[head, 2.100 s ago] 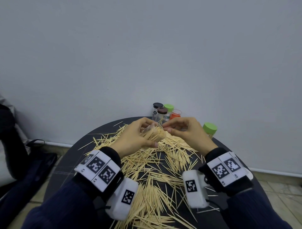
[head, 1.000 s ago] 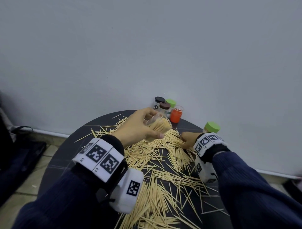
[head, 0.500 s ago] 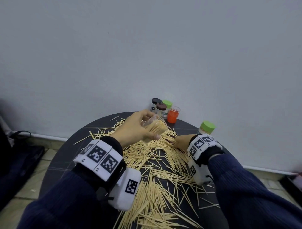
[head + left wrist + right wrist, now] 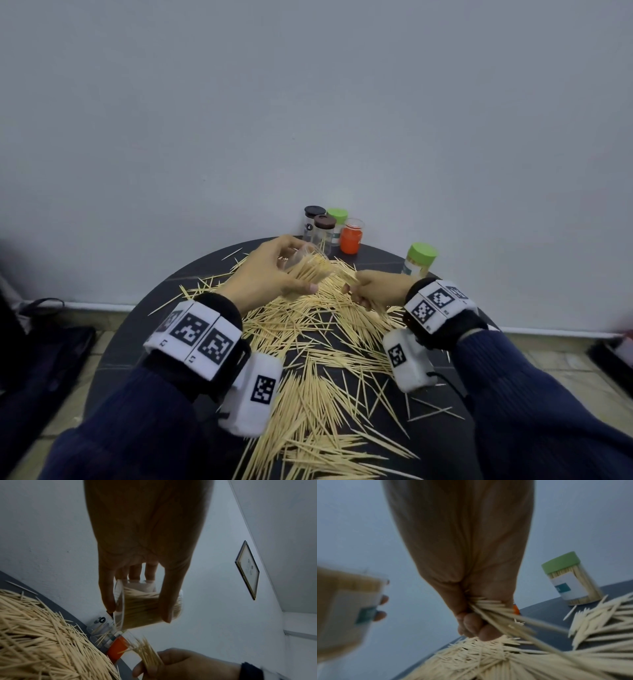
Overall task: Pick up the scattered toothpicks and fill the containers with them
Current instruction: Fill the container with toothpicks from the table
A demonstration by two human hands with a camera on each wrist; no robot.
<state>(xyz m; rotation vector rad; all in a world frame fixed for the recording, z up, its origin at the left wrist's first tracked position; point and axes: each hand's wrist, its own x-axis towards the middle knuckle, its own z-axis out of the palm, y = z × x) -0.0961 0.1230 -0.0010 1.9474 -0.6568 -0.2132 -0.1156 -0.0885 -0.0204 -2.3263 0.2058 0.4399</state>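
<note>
Feeding the bunch of toothpicks [image 4: 346, 275] pinched in my right hand [image 4: 376, 291] into the tilted clear container [image 4: 305, 262] my left hand [image 4: 270, 274] grips mid-frame, I'd align tips first. Loose toothpicks [image 4: 308, 342], uncountable, cover the counter [image 4: 116, 349] below. Five other containers stand upper right: four clustered [image 4: 330, 229], one green-lidded [image 4: 419, 260].
</note>
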